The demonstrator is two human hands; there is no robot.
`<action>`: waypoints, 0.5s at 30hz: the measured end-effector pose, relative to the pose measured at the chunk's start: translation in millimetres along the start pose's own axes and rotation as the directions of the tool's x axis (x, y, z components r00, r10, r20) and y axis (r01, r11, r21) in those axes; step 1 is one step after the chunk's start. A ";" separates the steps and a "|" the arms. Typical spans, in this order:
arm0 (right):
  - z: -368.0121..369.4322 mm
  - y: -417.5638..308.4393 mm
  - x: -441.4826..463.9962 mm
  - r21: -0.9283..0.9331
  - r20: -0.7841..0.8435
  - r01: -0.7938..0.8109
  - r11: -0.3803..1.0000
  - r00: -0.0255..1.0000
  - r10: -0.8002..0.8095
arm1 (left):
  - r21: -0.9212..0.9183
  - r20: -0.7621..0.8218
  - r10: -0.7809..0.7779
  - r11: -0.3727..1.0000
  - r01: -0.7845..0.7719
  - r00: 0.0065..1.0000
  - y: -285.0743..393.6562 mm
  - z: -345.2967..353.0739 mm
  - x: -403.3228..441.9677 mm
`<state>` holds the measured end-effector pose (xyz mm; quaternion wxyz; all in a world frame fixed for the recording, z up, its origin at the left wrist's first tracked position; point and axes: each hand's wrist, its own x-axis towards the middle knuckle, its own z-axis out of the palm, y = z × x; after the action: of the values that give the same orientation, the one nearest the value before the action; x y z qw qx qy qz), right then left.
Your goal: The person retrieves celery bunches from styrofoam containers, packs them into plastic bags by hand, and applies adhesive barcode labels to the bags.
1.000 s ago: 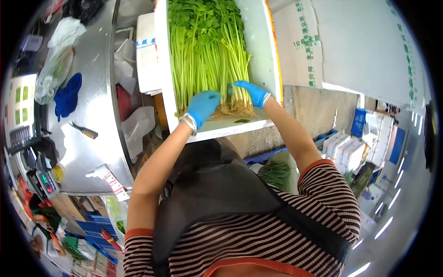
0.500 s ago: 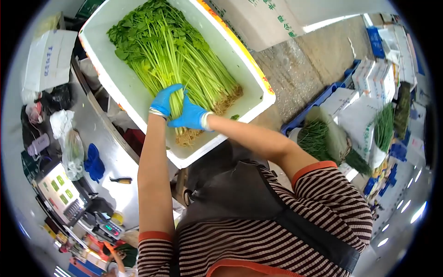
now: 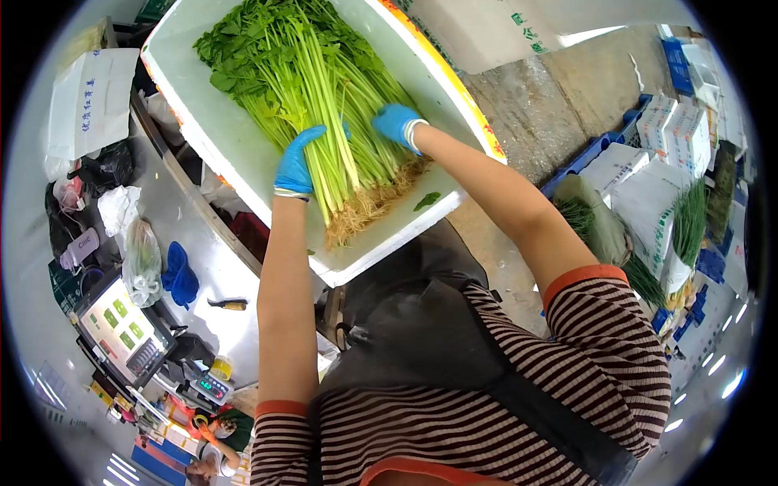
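A thick heap of leafy celery (image 3: 336,138) lies in a white foam box (image 3: 219,174), leaves toward the far end and pale roots toward me. My left hand (image 3: 297,166), in a blue glove, is wrapped around a bundle of stalks on the left side; a blue fingertip shows among the stalks on the far side of the bundle. At the right edge of the heap, my right hand (image 3: 398,127), also gloved in blue, has its fingers curled against the stalks, with the fingertips partly hidden. A loose green leaf (image 3: 427,201) rests on the box floor near the roots.
Left of the box is a metal table (image 3: 207,267) with a small knife (image 3: 228,304), a blue cloth (image 3: 179,275), a plastic bag (image 3: 142,263) and a screen (image 3: 121,328). White cartons (image 3: 624,174) and green bundles stand at right. Another person (image 3: 215,449) is at lower left.
My right hand has moved away from my left, up and to the right along the heap's edge. The bundle in my left hand now lies closer against the other celery, its roots fanned together with theirs.
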<state>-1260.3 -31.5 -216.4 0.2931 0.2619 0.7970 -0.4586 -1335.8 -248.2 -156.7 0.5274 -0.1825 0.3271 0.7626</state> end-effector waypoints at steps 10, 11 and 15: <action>-18.4 -66.5 -54.9 0.926 -0.074 0.119 0.358 0.988 -0.138 | -0.090 0.007 0.078 0.993 -0.077 0.997 -1.4 4.7 -0.3; -26.6 -68.3 -71.6 0.939 -0.094 0.154 0.309 0.975 -0.200 | -0.104 0.000 0.109 0.989 -0.108 0.994 -1.4 3.1 0.7; -52.2 -75.3 -153.7 0.963 -0.112 0.186 0.197 0.934 -0.339 | -0.165 0.114 0.156 0.977 -0.136 0.981 -1.3 12.6 1.2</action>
<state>-1217.6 -41.5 -42.9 0.0378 0.2162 0.3609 -0.9064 -1334.2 -238.4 -148.8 0.4735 -0.1502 0.2446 0.8327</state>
